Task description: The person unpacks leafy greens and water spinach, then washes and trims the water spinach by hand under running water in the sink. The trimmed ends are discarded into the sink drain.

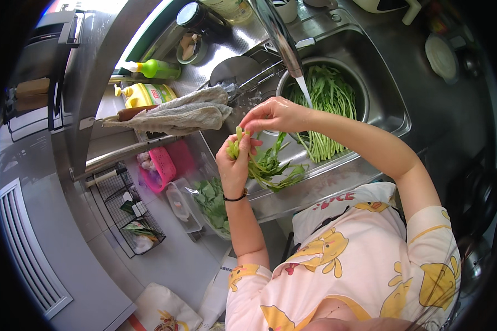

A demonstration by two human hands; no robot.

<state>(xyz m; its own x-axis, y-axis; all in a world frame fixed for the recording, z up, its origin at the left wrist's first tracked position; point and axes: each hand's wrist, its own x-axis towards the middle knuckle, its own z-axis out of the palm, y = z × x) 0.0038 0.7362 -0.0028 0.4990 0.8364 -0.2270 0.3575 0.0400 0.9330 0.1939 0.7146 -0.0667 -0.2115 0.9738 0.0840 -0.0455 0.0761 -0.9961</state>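
Observation:
My left hand (234, 165), with a dark band at its wrist, grips a small bunch of leafy greens (273, 165) by the stems. The leaves hang down over the sink's near side. My right hand (277, 116) meets it from above, thumb and fingertips pinched at the cut stem ends. Beyond my right forearm, a round metal bowl (366, 99) in the sink (387, 93) holds a large heap of long-stemmed greens (329, 89). Many stems stick out past the forearm towards the sink's front edge. Water runs from the faucet (283, 45) onto the heap.
A cloth (190, 109) hangs left of my hands. Behind it stand a yellow pump bottle (149, 95) and a green spray bottle (159, 69). Lower left are a pink basket (164, 167) of garlic, a clear plastic container (186, 207), bagged leaves (213, 202) and a wire rack (126, 207).

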